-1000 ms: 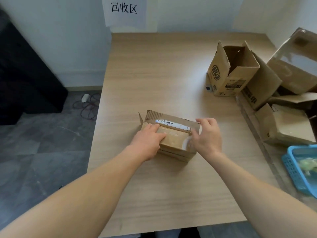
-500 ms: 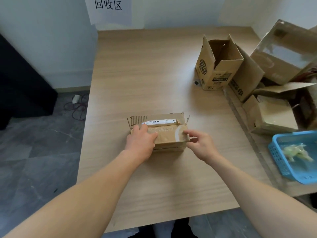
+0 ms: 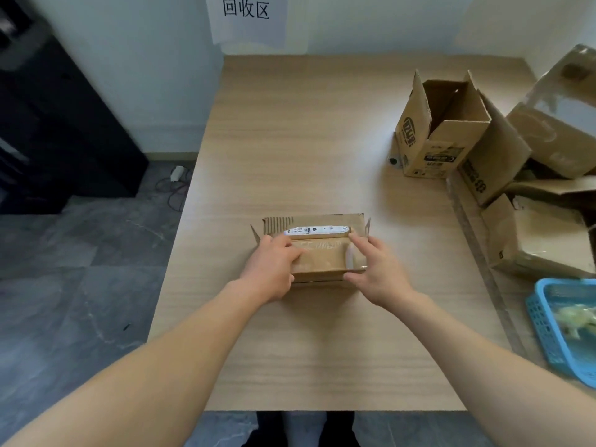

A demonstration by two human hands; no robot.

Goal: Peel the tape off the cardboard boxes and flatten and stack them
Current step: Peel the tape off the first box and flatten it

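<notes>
A small brown cardboard box [image 3: 322, 262] lies on the wooden table [image 3: 306, 140], square to me. A white label strip [image 3: 317, 229] runs along its top. Clear tape [image 3: 349, 256] shines near its right end. My left hand [image 3: 271, 269] rests on the box's left end, fingers lying on the top face. At the right end is my right hand [image 3: 377, 275]: its index finger lies straight on the top beside the tape, and its thumb touches the front lower edge. Short flaps stick up at both far corners.
An open upright box [image 3: 442, 130] stands at the far right of the table. Several more boxes [image 3: 548, 240] are piled beyond the right edge. A blue basket [image 3: 548, 333] with pale crumpled material sits at the near right. A paper sign [image 3: 245, 9] hangs on the wall.
The box turned from slanted to square with the table edge. My right hand went from pinching at the box's right edge to lying spread over that end. The left hand stayed on the left end.
</notes>
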